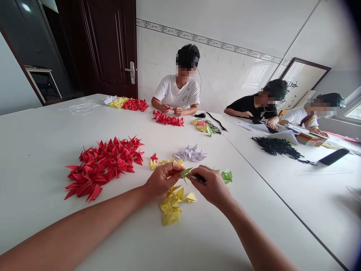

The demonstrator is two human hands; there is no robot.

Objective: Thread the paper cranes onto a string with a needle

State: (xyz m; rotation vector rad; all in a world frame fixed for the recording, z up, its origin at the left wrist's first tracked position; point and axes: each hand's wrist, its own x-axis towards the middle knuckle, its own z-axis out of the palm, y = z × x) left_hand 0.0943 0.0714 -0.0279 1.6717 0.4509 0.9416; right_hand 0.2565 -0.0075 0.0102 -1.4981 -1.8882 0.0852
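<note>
My left hand [165, 178] pinches a green paper crane [186, 172] between thumb and fingers. Meeting it from the other side, my right hand [207, 184] is closed around a slim dark tool [199, 178], whose kind I cannot make out; its tip is close to the crane. Yellow paper cranes [172, 207] lie on the table just below my hands. Behind them are pale lilac cranes [191, 153], and more green cranes [226, 177] sit by my right hand, partly hidden. A large pile of red cranes [107, 165] lies to the left.
Across the white table [42, 158], a person in a white shirt [180, 92] handles red cranes [168, 119]. At the right, two more people bend over papers [279, 136]. Black cords [278, 146] and a dark flat object [334, 157] lie there. White strings [81, 107] are far left.
</note>
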